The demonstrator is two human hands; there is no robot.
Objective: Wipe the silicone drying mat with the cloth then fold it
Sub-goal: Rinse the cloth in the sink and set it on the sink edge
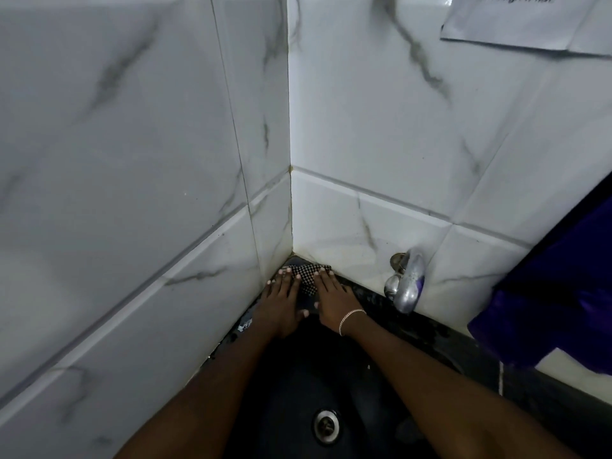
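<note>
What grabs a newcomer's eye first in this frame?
Two hands, the left hand and right hand, pressed flat side by side on a small checkered cloth tucked into the corner where the marble-look tiled walls meet. A chrome tap juts from the right wall just beside them. Below, the arms reach over a black sink with a steel drain near the bottom edge.

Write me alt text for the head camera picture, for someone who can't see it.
Both hands, left hand and right hand, press flat on a small checkered cloth in the far corner of a black sink, where marbled white wall tiles meet. A metal tap sits to the right, the drain nearer the camera.
</note>
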